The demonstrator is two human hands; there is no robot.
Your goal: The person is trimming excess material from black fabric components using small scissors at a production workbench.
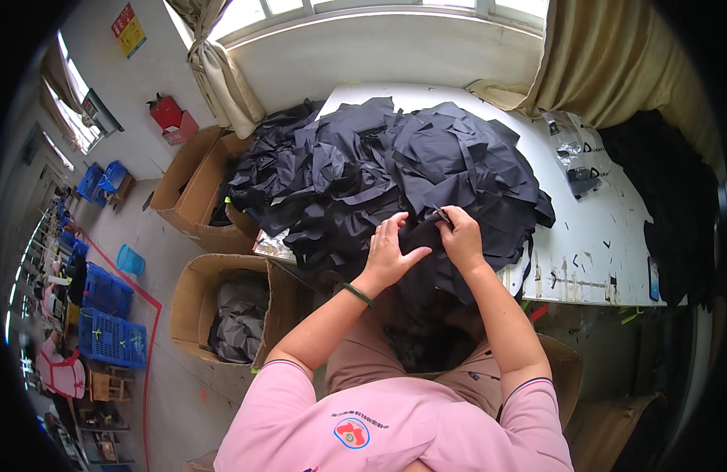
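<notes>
A big heap of black fabric pieces (466, 149) spreads over the white table (607, 228) in front of me. At the heap's near edge my left hand (389, 253) is open, its thumb stretched out away from the raised fingers, against the black cloth. Just to its right, my right hand (461, 242) is closed, thumb and fingers pinched together. A small dark thing with a pale glint shows at those fingertips; its kind is too small to make out. Black cloth hangs below and between both hands over my lap.
Open cardboard boxes stand at the left, one holding grey-black fabric (241, 311). On the table's right lie a clear plastic bag (566, 145), dark scraps and more black cloth (655, 173). Blue crates (112, 337) and a blue bin (131, 259) stand on the floor far left.
</notes>
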